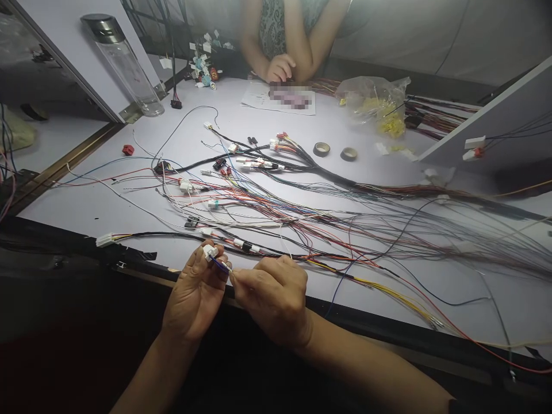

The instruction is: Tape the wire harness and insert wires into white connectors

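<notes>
My left hand is at the near edge of the white table, its fingers closed round a small white connector. My right hand is just to its right, thumb and forefinger pinched on a thin blue wire whose end points into the connector. Both hands hover over the table's dark front edge. A big loom of coloured wires with white and red plugs spreads over the table right behind my hands.
Another person sits across the table, a fist resting on a paper sheet. A clear bottle stands far left, two tape rolls mid-table, a plastic bag of yellow parts and a white board on the right.
</notes>
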`<move>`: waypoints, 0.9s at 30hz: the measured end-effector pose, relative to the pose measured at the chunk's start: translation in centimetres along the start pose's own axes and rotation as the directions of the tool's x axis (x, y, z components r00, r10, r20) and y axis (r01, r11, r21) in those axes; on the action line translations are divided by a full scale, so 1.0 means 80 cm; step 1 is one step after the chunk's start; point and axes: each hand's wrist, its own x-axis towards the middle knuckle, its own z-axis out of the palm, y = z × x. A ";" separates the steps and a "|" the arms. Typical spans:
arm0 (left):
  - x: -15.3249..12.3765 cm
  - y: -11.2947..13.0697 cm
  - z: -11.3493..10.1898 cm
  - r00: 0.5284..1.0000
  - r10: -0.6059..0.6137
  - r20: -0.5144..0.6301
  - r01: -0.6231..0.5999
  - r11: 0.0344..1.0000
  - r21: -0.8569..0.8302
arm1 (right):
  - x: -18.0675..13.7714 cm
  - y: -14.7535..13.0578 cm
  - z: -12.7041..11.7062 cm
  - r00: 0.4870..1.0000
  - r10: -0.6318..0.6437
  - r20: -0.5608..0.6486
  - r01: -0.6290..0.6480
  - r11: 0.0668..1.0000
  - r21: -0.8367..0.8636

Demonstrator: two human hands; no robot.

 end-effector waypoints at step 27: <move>-0.009 -0.013 -0.001 0.986 0.139 0.096 -0.156 0.967 0.199 | 0.010 -0.009 0.003 0.956 0.265 0.129 -0.287 0.938 0.194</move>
